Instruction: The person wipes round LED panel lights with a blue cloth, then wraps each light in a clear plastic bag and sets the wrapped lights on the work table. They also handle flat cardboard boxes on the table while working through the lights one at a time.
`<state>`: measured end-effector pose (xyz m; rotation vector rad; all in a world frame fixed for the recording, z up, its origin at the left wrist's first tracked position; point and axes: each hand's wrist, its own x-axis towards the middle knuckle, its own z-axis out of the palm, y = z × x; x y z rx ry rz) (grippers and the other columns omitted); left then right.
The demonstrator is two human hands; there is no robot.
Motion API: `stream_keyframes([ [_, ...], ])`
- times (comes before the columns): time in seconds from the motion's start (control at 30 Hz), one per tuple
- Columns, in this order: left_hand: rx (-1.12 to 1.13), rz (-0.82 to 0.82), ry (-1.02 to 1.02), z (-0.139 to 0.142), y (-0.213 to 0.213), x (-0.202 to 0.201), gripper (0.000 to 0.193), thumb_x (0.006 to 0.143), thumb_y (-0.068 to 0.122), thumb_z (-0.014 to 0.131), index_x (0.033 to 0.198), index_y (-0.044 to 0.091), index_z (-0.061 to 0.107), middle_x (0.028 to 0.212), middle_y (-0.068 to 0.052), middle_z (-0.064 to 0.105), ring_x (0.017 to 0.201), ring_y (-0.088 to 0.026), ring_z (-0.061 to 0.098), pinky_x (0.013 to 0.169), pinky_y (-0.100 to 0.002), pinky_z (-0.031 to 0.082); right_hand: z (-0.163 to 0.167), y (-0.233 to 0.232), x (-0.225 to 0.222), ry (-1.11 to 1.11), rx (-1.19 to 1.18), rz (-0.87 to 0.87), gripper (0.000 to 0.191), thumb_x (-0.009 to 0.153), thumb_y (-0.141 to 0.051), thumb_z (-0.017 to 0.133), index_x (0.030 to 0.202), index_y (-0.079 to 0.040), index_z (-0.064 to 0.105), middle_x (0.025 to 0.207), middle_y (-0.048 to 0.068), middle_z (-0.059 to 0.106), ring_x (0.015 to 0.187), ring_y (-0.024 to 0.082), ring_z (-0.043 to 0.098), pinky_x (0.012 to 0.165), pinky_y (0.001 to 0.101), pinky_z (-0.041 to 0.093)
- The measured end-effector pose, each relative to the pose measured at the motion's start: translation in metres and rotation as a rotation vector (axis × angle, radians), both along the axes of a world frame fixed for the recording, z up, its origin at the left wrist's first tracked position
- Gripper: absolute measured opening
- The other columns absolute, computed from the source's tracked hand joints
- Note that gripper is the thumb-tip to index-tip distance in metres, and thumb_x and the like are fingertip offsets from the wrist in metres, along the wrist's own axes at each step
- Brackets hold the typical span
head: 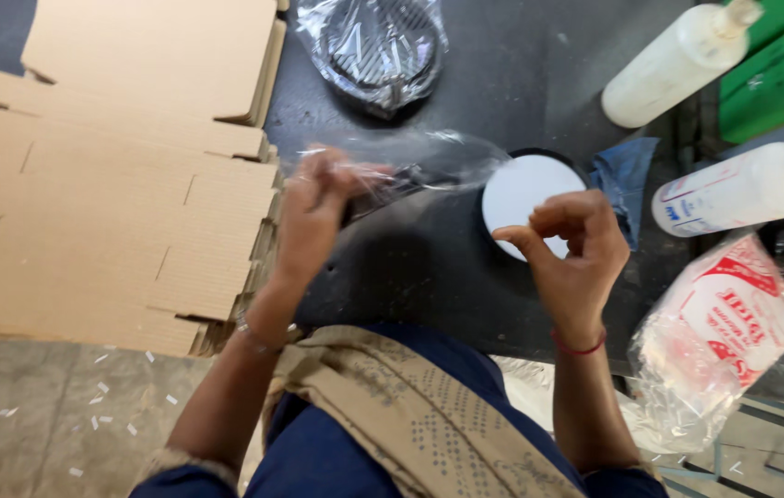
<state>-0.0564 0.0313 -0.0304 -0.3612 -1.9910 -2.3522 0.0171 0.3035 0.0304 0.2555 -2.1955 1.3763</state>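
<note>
Head view, looking straight down on a dark bench (465, 277).

Left hand (313, 207) at about ten o'clock from frame centre, fingers closed on the end of a clear plastic bag (429, 161). Bag stretched out from that grip toward three o'clock, long axis running roughly nine-to-three, far end reaching the upper rim of a round white disc in a black rim (523, 189).

Right hand (576, 244) at about three o'clock from centre, hovering over the disc's lower right edge. Fingers curled, thumb and forefinger drawn near each other, nothing seen between them; cannot tell whether the thumb tip touches the disc. Disc at roughly eleven o'clock from this hand, clearly nearer to it than to the left hand.

Around: stack of flat brown cardboard sheets (115, 175) at nine o'clock, just beside the left hand. Black ribbed round part wrapped in clear plastic (378, 46) at twelve o'clock, well apart from both hands. Blue cloth (627, 175) just beside the disc at its three o'clock. Two white squeeze bottles (677, 65) lying tilted at one and two o'clock. Crumpled red-and-white printed bag (724, 332) at four o'clock.
</note>
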Motion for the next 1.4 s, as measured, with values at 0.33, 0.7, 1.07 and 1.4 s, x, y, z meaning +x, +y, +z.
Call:
stream_keyframes([
  [0.33,0.342,-0.242,-0.571,-0.032,-0.025,0.006,0.021,0.106,0.024,0.052,0.102,0.004,0.058,0.106,-0.019,0.076,0.084,-0.021,0.074,0.073,-0.036,0.063,-0.032,0.002,0.001,0.512,0.346,-0.054,0.048,0.072,-0.019,0.097,0.089,-0.009,0.053,0.083,0.004,0.057,0.073,0.015,0.056,0.062,0.0305,0.046],
  [0.7,0.282,-0.215,-0.588,-0.059,-0.024,-0.010,0.022,0.108,0.022,0.056,0.105,0.001,0.063,0.099,-0.012,0.075,0.082,-0.014,0.071,0.075,-0.030,0.059,-0.049,-0.004,-0.007,0.408,0.320,-0.008,0.039,0.078,-0.011,0.095,0.097,-0.006,0.061,0.090,0.004,0.062,0.076,0.014,0.060,0.062,0.0272,0.049],
  [1.07,0.281,-0.241,-0.575,-0.061,-0.022,-0.019,0.021,0.107,0.022,0.056,0.100,0.003,0.062,0.104,-0.016,0.078,0.085,-0.014,0.072,0.077,-0.029,0.061,-0.058,-0.014,-0.007,0.207,0.291,-0.055,0.018,0.084,0.004,0.088,0.095,-0.004,0.077,0.084,0.004,0.059,0.069,0.011,0.056,0.055,0.0255,0.043],
  [1.4,0.310,-0.235,-0.618,-0.065,-0.020,-0.020,0.019,0.105,0.022,0.057,0.100,0.004,0.061,0.100,-0.016,0.077,0.081,-0.016,0.072,0.073,-0.030,0.060,-0.081,-0.008,-0.006,0.165,0.247,-0.070,0.032,0.082,-0.009,0.092,0.079,-0.007,0.060,0.084,0.003,0.057,0.072,0.009,0.057,0.058,0.0248,0.049],
])
